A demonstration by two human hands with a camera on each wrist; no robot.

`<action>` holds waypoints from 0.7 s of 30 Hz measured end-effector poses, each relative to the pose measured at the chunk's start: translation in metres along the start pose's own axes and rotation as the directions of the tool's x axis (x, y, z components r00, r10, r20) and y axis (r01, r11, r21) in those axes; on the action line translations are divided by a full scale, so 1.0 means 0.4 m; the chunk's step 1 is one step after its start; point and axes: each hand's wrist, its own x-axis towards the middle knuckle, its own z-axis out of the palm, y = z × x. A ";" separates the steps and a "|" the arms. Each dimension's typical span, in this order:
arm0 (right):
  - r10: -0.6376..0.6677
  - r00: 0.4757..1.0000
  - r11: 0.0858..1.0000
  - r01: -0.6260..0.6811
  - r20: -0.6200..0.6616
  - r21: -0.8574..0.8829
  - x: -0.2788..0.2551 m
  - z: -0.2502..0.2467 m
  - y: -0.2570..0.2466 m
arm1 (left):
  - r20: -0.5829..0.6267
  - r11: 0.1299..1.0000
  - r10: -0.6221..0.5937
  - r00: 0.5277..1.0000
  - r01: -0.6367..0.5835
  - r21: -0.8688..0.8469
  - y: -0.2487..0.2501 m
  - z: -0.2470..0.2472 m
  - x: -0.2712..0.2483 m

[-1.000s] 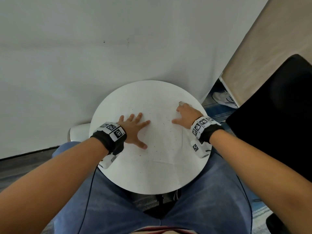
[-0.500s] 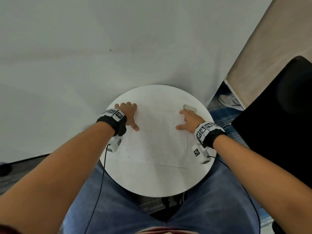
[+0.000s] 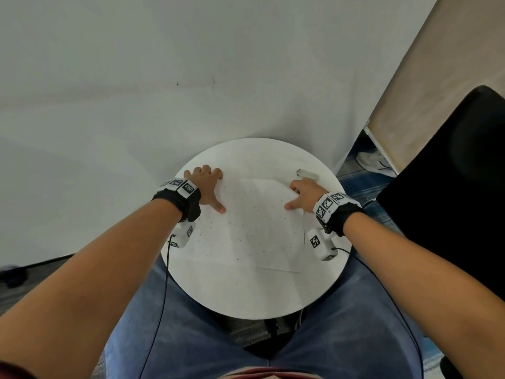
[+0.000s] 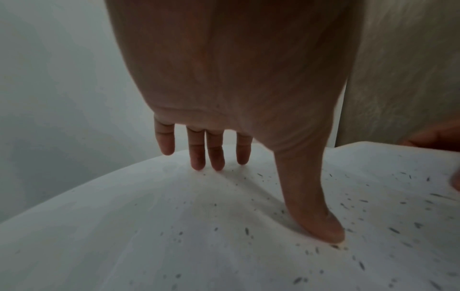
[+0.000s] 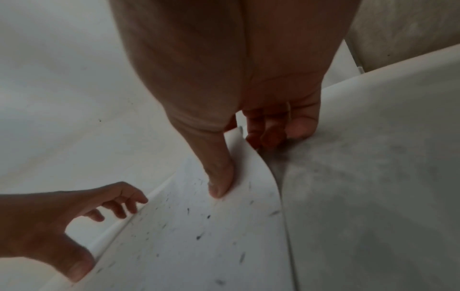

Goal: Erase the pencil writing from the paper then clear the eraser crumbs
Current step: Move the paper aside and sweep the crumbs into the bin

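Observation:
A white paper (image 3: 259, 231) lies on the round white table (image 3: 246, 296), strewn with dark eraser crumbs (image 3: 247, 236). My left hand (image 3: 216, 190) rests at the paper's far left edge. Its thumb (image 4: 313, 212) presses on the sheet, and its fingers (image 4: 206, 155) reach down to the surface at the rim. My right hand (image 3: 292, 196) pinches the paper's far right edge, thumb (image 5: 220, 181) on top and fingers beneath, so that the edge (image 5: 261, 163) curls up off the table. A white eraser (image 3: 307, 174) lies loose just beyond the right hand.
A white wall (image 3: 191, 77) stands right behind the table. To the right are a black chair (image 3: 451, 201) and a beige panel (image 3: 437, 77), with a shoe (image 3: 374, 161) on the floor. My legs in jeans (image 3: 191, 337) sit under the near rim.
My left hand slid from the middle of the paper to its far left edge. My right hand drew back from the eraser and lifted the paper's right edge.

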 end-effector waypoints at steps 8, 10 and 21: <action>-0.158 0.974 0.914 0.207 -0.165 0.350 -0.046 -0.050 -0.026 | -0.098 0.986 -0.002 0.995 -0.014 -0.165 -0.064 0.016 -0.041; -0.192 0.955 0.877 0.269 -0.225 0.398 -0.065 -0.067 -0.038 | -0.209 0.964 -0.046 0.977 -0.012 -0.267 -0.094 0.002 -0.059; -0.233 0.865 0.689 0.469 -0.444 0.553 -0.137 -0.162 -0.085 | -0.588 0.740 -0.109 0.801 -0.330 -0.587 -0.138 -0.174 -0.274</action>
